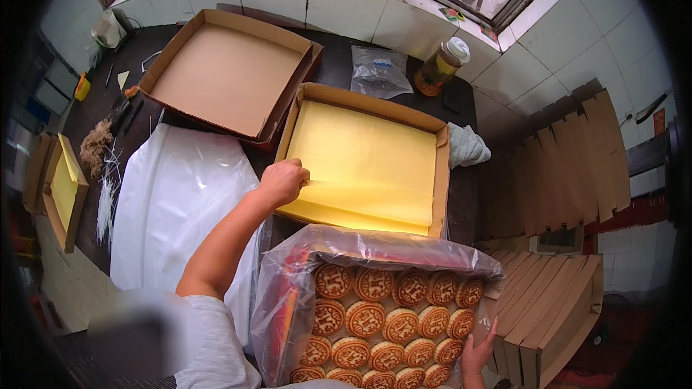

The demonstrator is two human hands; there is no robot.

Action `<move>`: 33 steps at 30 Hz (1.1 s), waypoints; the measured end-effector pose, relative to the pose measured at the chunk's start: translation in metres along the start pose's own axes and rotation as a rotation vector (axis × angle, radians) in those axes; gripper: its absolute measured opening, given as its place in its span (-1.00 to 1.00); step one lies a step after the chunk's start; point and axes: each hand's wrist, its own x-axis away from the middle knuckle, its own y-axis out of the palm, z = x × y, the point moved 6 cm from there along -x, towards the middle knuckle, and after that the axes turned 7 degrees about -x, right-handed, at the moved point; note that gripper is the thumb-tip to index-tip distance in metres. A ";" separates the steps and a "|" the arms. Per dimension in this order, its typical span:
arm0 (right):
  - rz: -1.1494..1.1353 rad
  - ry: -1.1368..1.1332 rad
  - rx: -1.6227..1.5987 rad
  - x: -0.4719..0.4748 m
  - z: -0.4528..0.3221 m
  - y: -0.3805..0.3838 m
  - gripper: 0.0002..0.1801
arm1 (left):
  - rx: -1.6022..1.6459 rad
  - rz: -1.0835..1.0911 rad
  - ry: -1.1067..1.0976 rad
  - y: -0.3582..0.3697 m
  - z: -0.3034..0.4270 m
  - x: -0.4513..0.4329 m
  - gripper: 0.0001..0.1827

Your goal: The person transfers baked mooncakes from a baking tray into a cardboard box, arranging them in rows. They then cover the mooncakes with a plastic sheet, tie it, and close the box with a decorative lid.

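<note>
My left hand (285, 181) pinches the left edge of a yellow paper sheet (367, 151). Yellow paper lines a shallow cardboard box (442, 173), and a crease runs across it from my fingers. Close in front of me stands a second box (294, 302), wrapped in a clear plastic bag (373, 243). Rows of round, browned pastries (365, 319) with stamped tops lie inside it. My right hand (478, 354) grips this box's right side through the plastic; some fingers are hidden.
At the back left sits an empty cardboard box (227, 73). White plastic bags (184, 194) lie left of my arm. A bottle (442, 67) of brown liquid stands near the tiled wall. Cardboard boxes (546, 313) are stacked at right. Twine (97, 143) lies at left.
</note>
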 end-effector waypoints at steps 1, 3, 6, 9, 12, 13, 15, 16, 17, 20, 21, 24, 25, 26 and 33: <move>0.009 -0.019 0.021 0.000 -0.002 -0.001 0.01 | 0.035 0.010 0.003 -0.003 0.000 0.003 -0.95; 0.024 -0.060 0.059 0.000 -0.003 -0.002 0.01 | 0.105 0.026 -0.004 -0.009 0.000 0.009 -0.96; 0.045 -0.085 0.077 0.001 0.000 -0.001 0.01 | 0.156 0.058 -0.008 -0.015 0.001 0.018 -0.93; -0.016 0.003 0.004 0.005 0.007 0.003 0.01 | 0.138 0.046 -0.043 -0.021 0.004 0.028 -0.84; -0.003 0.037 0.108 0.003 -0.008 -0.002 -0.03 | 0.168 0.130 -0.057 -0.045 0.012 0.038 -0.75; 0.087 -0.096 0.129 0.000 -0.030 -0.007 -0.03 | 0.191 0.136 -0.080 -0.054 0.017 0.041 -0.72; 0.208 -0.300 0.165 -0.011 -0.081 -0.016 -0.02 | 0.182 0.347 0.023 -0.090 0.039 0.047 -0.73; 0.239 -0.558 0.037 -0.019 -0.119 -0.018 -0.05 | 0.132 0.401 0.094 -0.106 0.055 0.051 -0.75; 0.268 -0.764 -0.123 -0.031 -0.155 -0.016 -0.08 | 0.079 0.471 0.175 -0.124 0.074 0.055 -0.77; 0.062 -1.046 0.087 -0.067 -0.255 0.033 0.02 | -0.093 0.447 0.435 -0.157 0.142 0.079 -0.92; 0.021 -1.102 0.127 -0.073 -0.279 0.052 0.04 | -0.109 0.468 0.523 -0.167 0.164 0.091 -0.93; -0.020 -1.280 0.108 -0.090 -0.317 0.084 -0.38 | -0.056 0.518 0.569 -0.193 0.199 0.133 -0.89; 0.011 -1.241 0.165 -0.097 -0.314 0.084 -0.51 | -0.044 0.568 0.530 -0.201 0.200 0.147 -0.88; 0.033 -1.233 0.209 -0.102 -0.307 0.079 -0.63 | -0.036 0.613 0.485 -0.208 0.199 0.162 -0.87; 0.120 -1.300 0.137 -0.035 -0.187 -0.028 -0.74 | -0.029 0.590 0.264 -0.180 0.207 0.279 -0.82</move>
